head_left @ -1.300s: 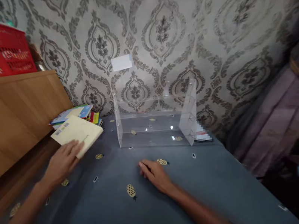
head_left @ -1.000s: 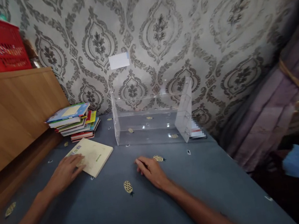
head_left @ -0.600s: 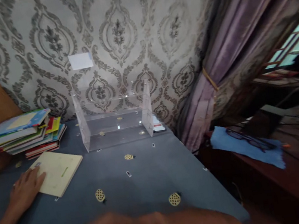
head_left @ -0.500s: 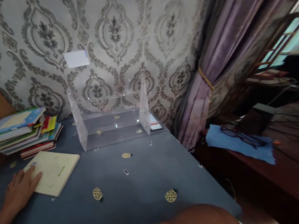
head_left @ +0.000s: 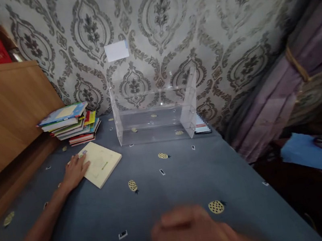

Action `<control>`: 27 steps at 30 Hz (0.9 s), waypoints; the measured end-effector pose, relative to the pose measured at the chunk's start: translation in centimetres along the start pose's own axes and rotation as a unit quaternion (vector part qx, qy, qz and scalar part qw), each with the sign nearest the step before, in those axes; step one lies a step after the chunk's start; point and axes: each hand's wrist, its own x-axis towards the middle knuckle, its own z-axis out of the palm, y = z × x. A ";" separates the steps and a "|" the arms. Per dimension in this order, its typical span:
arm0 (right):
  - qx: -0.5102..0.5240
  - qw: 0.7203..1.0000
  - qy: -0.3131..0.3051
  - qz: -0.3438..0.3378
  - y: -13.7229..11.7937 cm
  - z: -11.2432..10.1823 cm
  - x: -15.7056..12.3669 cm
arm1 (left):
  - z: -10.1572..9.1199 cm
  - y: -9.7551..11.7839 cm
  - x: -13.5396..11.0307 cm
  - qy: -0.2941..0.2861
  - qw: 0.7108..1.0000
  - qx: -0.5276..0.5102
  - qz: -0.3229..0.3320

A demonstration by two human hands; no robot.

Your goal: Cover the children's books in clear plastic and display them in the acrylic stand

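Toward left edge of worktop point(head_left: 172, 192), cream book point(head_left: 103, 163) is touched by unclenched left hand point(head_left: 75, 171); right hand point(head_left: 186, 232) is blurred, closure indeterminable.

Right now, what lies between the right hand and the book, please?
The head view shows tablecloth with a pineapple print between the right hand and book.

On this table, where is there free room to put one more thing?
The widest bare patch of the table lies between the clear rack and the right hand, right of the cream book. A narrower strip separates the clear rack from the book pile. The back left is crowded: book pile, cabinet, cream book, left hand.
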 end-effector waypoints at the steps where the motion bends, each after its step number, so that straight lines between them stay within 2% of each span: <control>1: 0.000 1.000 0.004 -0.012 0.7 0.7 0.9 | 0.1 0.2 -0.3 0.002 1.000 -0.005 0.014; 2: 0.000 0.999 0.000 -0.043 1.7 1.6 1.8 | 0.2 0.3 -0.7 0.006 0.999 -0.012 0.029; 3: -0.005 0.993 -0.028 -0.116 2.9 2.6 2.6 | 0.4 0.5 -1.1 0.010 0.999 -0.019 0.045; 4: -0.026 0.992 -0.037 -0.116 4.2 3.6 3.3 | 0.5 0.7 -1.4 0.015 0.998 -0.027 0.061; 8: -0.034 0.996 -0.067 -0.042 9.3 7.2 3.5 | 1.0 1.6 -2.6 0.016 0.993 -0.050 0.106; 11: -0.028 0.998 -0.049 0.017 11.7 8.8 2.5 | 1.2 2.4 -3.3 0.010 0.989 -0.055 0.135; 15: 0.007 0.995 -0.009 0.099 13.4 9.0 2.2 | 1.0 3.8 -4.1 0.008 0.977 -0.069 0.200; 20: 0.013 0.979 0.030 0.200 15.4 8.5 2.1 | 0.9 6.7 -4.7 0.019 0.945 -0.090 0.313; 23: -0.019 0.971 0.032 0.235 16.6 8.4 1.7 | 1.0 9.1 -4.7 0.022 0.928 -0.090 0.362; 27: -0.050 0.963 0.040 0.262 17.6 7.8 1.5 | 1.3 12.4 -4.4 0.030 0.917 -0.092 0.387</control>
